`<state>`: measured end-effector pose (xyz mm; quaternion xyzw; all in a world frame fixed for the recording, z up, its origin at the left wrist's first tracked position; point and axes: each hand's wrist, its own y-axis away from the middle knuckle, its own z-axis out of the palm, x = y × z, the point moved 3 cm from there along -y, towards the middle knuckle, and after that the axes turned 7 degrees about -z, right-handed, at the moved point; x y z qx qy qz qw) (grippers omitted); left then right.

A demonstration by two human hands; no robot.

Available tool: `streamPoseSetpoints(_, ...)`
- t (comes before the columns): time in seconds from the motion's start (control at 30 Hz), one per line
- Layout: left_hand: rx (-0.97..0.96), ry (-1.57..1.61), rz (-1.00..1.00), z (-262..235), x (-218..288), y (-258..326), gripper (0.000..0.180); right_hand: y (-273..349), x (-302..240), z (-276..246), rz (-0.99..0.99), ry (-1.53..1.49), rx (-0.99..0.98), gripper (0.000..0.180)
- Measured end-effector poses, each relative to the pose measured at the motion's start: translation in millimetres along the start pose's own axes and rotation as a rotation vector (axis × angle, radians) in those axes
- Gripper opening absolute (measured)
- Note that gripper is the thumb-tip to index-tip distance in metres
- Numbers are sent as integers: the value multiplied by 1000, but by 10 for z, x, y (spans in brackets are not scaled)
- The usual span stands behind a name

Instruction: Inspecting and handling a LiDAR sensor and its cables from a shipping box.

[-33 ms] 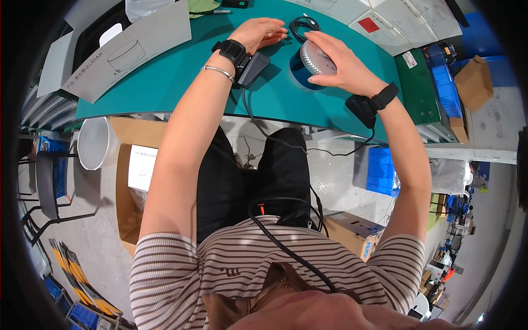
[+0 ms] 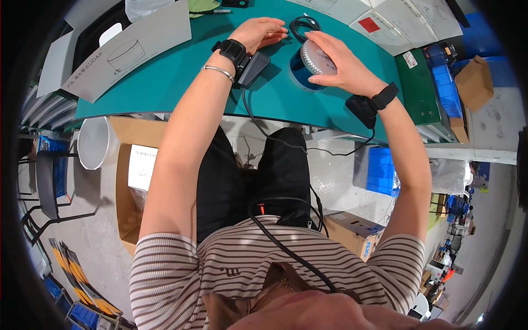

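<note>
A round lidar sensor [image 2: 314, 60] with a ribbed silver end and a dark, glossy body sits tilted on the green tabletop [image 2: 143, 88]. My right hand [image 2: 347, 69] grips it from the right, fingers over its far side and thumb on the near side. A coiled black cable [image 2: 300, 25] lies just beyond the sensor. My left hand [image 2: 257, 34] is left of that cable, fingers stretched out and holding nothing. Each wrist wears a strapped black device, with a wire running off it.
An opened white carton [image 2: 129, 55] stands at the table's left. More white boxes [image 2: 379, 27] line its far right side, near a green case [image 2: 418, 82]. Below the table are a white bin [image 2: 96, 143], a cardboard box [image 2: 124, 220] and a blue crate [image 2: 380, 170].
</note>
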<state>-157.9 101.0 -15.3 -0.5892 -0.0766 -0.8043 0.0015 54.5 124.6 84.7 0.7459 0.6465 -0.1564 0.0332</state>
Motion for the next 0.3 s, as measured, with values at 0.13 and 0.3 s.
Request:
streamPoseSetpoints(0.13,-10,-7,-14,7,-4,-10,35,-3,40,4,-28,-5,12,77)
streamPoseSetpoints(0.3,-12,-37,-13,-3,11,-18,37,-204,279,-131,140,-189,-61,78)
